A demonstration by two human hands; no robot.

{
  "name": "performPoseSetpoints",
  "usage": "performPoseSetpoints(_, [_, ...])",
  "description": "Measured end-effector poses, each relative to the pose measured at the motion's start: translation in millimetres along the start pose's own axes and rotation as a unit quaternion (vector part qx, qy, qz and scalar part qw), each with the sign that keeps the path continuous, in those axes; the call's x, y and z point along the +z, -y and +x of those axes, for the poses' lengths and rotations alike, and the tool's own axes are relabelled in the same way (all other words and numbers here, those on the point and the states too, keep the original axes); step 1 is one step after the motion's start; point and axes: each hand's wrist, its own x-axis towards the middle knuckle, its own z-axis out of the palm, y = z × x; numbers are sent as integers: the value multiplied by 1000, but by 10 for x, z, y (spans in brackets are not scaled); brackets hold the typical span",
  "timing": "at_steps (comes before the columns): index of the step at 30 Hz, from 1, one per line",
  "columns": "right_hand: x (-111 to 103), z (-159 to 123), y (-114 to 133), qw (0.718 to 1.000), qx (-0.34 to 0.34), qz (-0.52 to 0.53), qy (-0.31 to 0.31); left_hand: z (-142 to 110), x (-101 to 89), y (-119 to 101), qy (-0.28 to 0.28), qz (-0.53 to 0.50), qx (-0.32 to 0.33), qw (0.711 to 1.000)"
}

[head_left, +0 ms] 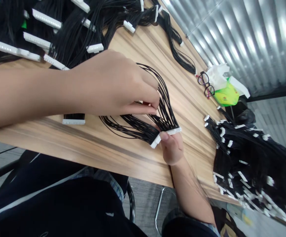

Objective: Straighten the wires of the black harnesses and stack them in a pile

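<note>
A wire harness of thin black wires [167,98] with white connectors bends in a loop above the wooden table. My right hand [172,148] grips it from below, its thumb pressed by two white connectors, one on the right [174,131] and one tilted on the left [155,140]. Over the wires reaches my left hand [123,84], closed in a pinch among them. Its palm side and the wires under it are hidden. Just below my left wrist, another harness's white connector [74,121] lies on the table.
Piled black harnesses [76,33] cover the table's far left. Another large heap [251,161] fills the right end. Eyeglasses [206,85] and a green-yellow packet [226,94] lie near the corrugated metal wall [246,36]. A single harness [175,49] stretches along the far edge.
</note>
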Motion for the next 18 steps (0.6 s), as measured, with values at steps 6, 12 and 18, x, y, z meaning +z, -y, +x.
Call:
performPoseSetpoints(6, [-74, 82, -49, 997, 11, 32, -69, 23, -51, -62, -4, 62, -116, 991])
performPoseSetpoints(12, [-101, 45, -89, 998, 11, -2, -66, 31, 19, -36, 49, 52, -125, 990])
performPoseSetpoints(18, [-92, 75, 34, 992, 20, 110, 59, 60, 27, 34, 34, -16, -85, 996])
